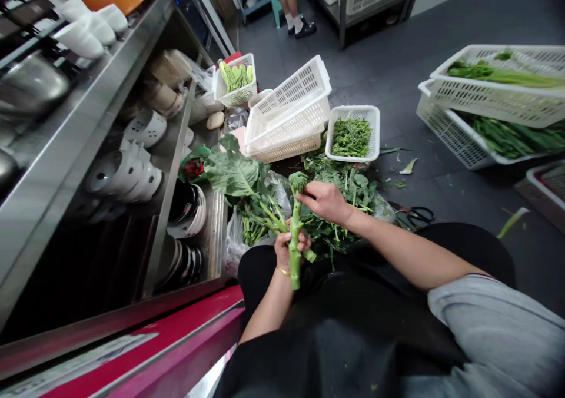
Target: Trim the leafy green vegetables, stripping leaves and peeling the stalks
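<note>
A long broccoli stalk [295, 262] stands nearly upright in front of my lap, its small green head [298, 181] at the top. Wrapped round its middle is my left hand [282, 248], which also has a leafy stem with a big leaf [233, 171] leaning out to the left. My right hand [327, 201] pinches at the stalk just under the head; what lies between its fingertips is partly hidden. Below both hands, a pile of cut greens [353, 189] spreads over plastic bags [236, 236].
Beyond the pile are a white basket of trimmed greens [352, 136] and stacked white baskets [289, 115]. Scissors [417, 214] lie on the floor at right. More vegetable baskets [494, 100] stand far right. A metal shelf with bowls [132, 177] runs along the left. A person's legs [289, 0] show behind.
</note>
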{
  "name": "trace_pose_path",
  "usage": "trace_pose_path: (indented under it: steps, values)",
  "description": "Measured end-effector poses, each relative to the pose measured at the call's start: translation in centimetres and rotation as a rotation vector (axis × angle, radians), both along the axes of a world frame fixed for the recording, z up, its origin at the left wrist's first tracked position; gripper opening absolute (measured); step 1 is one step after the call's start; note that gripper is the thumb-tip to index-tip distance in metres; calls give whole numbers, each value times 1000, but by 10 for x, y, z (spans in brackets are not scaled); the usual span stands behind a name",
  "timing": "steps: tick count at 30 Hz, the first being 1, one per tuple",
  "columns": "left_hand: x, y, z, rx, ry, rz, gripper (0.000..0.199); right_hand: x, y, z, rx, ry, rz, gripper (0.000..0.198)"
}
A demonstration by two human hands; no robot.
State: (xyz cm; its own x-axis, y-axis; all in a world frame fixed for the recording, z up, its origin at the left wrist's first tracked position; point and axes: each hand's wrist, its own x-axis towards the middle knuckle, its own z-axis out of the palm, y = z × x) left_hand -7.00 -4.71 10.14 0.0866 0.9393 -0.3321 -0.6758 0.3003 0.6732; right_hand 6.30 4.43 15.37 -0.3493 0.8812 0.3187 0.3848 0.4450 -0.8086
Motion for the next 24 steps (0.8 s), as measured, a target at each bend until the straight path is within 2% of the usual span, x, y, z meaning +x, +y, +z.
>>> trace_pose_path:
  steps: [2, 4, 5, 7, 9, 11, 13, 14, 15, 16, 17, 19, 21, 22, 24]
  values:
    - [4, 3, 2, -40, 47, 67, 25, 7, -7, 2, 188, -127, 53, 36]
    - [5, 7, 4, -75, 106, 94, 26, 18, 0, 3, 227, -154, 105, 36]
    - [4, 8, 6, -79, 130, 101, 30, 26, 12, 3, 192, -132, 65, 37]
    - [1, 10, 9, -55, 164, 109, 40, 47, 48, 0, 21, -41, -126, 40]
    - [-3, 10, 13, -14, 189, 108, 48, 69, 82, -5, -255, 36, -291, 44]
    - [-3, 8, 15, 5, 214, 83, 50, 82, 93, -11, -565, 34, -303, 49]
    - [1, 5, 18, -2, 246, 27, 50, 77, 70, -18, -826, 40, -127, 48]
    - [5, 4, 19, -4, 262, -6, 50, 69, 49, -22, -917, 78, 25, 46]
    - [10, 3, 21, 0, 274, -39, 50, 59, 25, -25, -957, 146, 175, 41]
    - [16, 2, 23, 13, 285, -67, 49, 50, 1, -29, -965, 232, 249, 39]
    - [23, 1, 26, 32, 298, -91, 49, 43, -21, -32, -958, 320, 248, 38]
    - [37, -3, 33, 53, 343, -133, 46, 45, -53, -36, -922, 490, 94, 36]
    - [49, -12, 42, 29, 427, -175, 44, 73, -68, -36, -866, 624, -130, 35]
    - [54, -17, 46, 8, 478, -200, 42, 99, -73, -36, -830, 679, -241, 35]
    - [58, -27, 53, 4, 553, -237, 36, 170, -84, -33, -746, 764, -497, 32]
